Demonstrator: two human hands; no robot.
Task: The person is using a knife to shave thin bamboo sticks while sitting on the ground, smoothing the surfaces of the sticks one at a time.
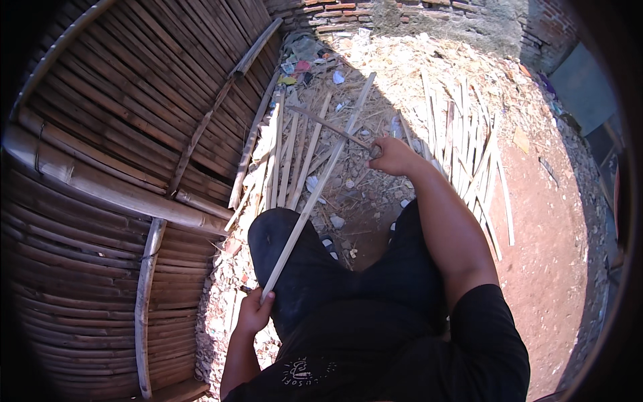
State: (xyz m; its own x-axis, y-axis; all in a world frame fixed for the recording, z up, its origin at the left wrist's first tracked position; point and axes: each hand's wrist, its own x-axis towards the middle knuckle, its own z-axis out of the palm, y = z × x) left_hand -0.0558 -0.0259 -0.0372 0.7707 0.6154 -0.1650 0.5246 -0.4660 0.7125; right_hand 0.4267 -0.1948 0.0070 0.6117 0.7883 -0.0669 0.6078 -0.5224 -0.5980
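Note:
A long pale strip, likely split bamboo [311, 201], slants from beside my left hip across my thigh to the far ground. My left hand [254, 310] is closed around its near end. In my right hand [390, 157] is the handle of a long, thin-bladed knife [328, 125]. The blade points to the far left and crosses the strip beyond my knees; whether it touches or only passes over it, I cannot tell. My fingers hide most of the handle.
Several strips [288, 157] lie beside the bamboo-slat wall [127, 120] at left. A larger pile of strips [462, 147] spreads on the right. Shavings and litter [338, 77] cover the ground ahead, up to a brick wall [335, 15]. Bare earth [536, 268] lies at right.

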